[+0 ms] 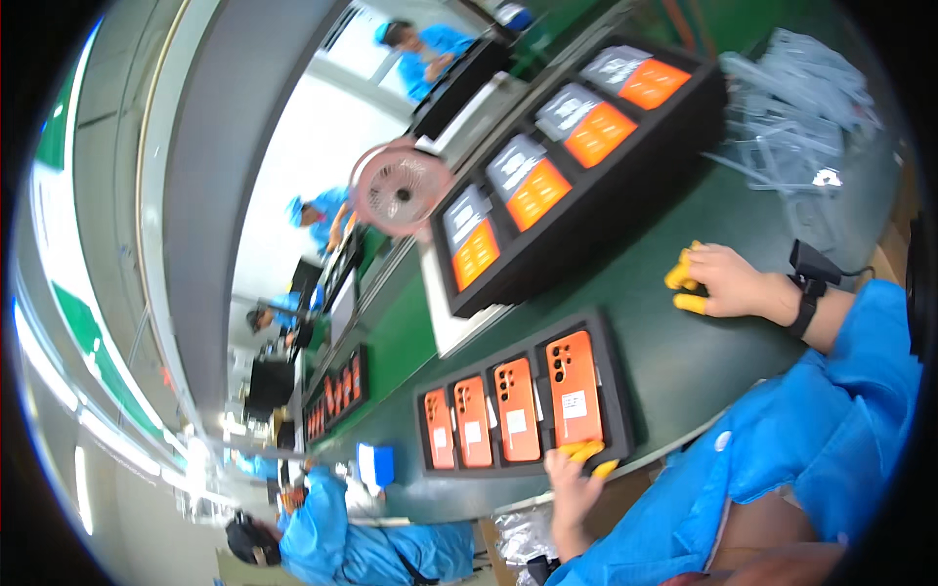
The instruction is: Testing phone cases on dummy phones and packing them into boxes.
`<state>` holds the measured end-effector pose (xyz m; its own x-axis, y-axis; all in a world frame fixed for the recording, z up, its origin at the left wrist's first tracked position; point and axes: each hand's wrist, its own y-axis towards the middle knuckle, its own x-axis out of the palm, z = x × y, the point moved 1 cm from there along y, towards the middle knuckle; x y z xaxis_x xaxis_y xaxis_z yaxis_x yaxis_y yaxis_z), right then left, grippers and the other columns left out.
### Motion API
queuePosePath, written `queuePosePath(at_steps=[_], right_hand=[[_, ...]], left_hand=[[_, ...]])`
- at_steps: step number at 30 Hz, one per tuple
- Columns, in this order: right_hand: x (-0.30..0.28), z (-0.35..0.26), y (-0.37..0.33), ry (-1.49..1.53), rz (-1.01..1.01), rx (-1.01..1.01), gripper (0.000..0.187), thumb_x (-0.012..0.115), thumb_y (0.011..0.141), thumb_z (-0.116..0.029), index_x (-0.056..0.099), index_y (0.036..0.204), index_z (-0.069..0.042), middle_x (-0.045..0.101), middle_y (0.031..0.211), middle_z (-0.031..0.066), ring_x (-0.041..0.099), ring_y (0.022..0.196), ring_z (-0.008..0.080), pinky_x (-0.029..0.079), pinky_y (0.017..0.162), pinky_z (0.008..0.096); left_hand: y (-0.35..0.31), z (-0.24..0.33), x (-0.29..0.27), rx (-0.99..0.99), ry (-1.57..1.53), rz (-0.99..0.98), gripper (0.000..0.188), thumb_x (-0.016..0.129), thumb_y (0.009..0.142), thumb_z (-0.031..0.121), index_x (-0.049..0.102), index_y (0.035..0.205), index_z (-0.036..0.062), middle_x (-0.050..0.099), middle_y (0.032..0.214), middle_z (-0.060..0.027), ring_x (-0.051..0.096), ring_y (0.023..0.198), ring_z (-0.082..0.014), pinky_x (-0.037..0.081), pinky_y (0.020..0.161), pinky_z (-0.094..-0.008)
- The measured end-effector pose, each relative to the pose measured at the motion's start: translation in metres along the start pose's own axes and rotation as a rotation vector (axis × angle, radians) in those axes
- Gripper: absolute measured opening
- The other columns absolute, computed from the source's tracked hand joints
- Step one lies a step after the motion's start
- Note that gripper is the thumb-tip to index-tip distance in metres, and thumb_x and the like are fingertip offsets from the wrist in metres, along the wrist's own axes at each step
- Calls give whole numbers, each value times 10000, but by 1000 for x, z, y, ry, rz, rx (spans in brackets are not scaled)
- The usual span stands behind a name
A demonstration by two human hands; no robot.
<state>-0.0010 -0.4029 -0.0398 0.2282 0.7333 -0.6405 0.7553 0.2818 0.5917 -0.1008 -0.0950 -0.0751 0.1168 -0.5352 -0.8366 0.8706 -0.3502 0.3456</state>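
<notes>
My left hand [571, 484], in yellow finger cots, is closed at the near edge of a black foam tray [618, 410]. Its fingertips lie against the lower end of the nearest orange phone [576, 386]. Several orange phones lie back side up in the tray's slots, each with a white label. My right hand [718, 280], also in yellow finger cots, hovers over or rests on the green table with nothing in it. Its fingers are bent and apart, and a black strap with a small device circles the wrist.
A deeper black foam tray [625, 181] holds several grey-and-orange packs. Clear plastic strips [796, 117] lie heaped at the far right. Further off are a pink fan [399, 186], a blue box [374, 466] and another phone tray [337, 396]. Co-workers in blue [337, 527] sit along the line.
</notes>
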Motion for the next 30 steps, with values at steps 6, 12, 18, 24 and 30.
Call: queuePosePath(at_steps=[6, 12, 18, 24, 30], right_hand=[[-74, 39, -46, -358, 159, 132, 221, 632, 670, -181, 531, 822, -57, 480, 770, 76, 486, 732, 255, 413, 655, 338], [-98, 65, -88, -646, 187, 430, 386, 671, 627, -252, 525, 896, -16, 469, 831, 107, 469, 809, 257, 416, 679, 327], [-86, 76, -99, -544, -121, 759, 453, 661, 653, -303, 492, 930, 13, 548, 769, 142, 544, 734, 295, 438, 639, 348], [-87, 49, -75, 169, -101, 756, 345, 550, 759, -219, 463, 993, 19, 556, 767, 130, 548, 738, 290, 430, 652, 377], [-94, 75, -102, -315, -386, -27, 205, 555, 658, -126, 583, 859, -91, 507, 845, 62, 483, 831, 223, 362, 749, 305]], left_hand=[[52, 37, 65, 118, 179, 249, 303, 738, 535, 201, 594, 780, 94, 534, 764, -78, 468, 734, -289, 365, 619, -361], [75, 20, 48, -365, 77, 233, 244, 646, 700, 224, 538, 720, 6, 487, 753, -137, 443, 755, -299, 366, 659, -391], [72, 65, 84, 41, 400, 191, 334, 669, 645, 272, 516, 762, -1, 479, 776, -150, 424, 756, -330, 351, 671, -408], [46, 45, 69, 182, 166, 155, 345, 653, 640, 325, 519, 709, 15, 502, 705, -114, 446, 671, -324, 354, 620, -384], [47, 27, 52, -205, 739, 222, 380, 521, 781, 328, 513, 797, -51, 487, 812, -191, 433, 787, -350, 375, 673, -414]])
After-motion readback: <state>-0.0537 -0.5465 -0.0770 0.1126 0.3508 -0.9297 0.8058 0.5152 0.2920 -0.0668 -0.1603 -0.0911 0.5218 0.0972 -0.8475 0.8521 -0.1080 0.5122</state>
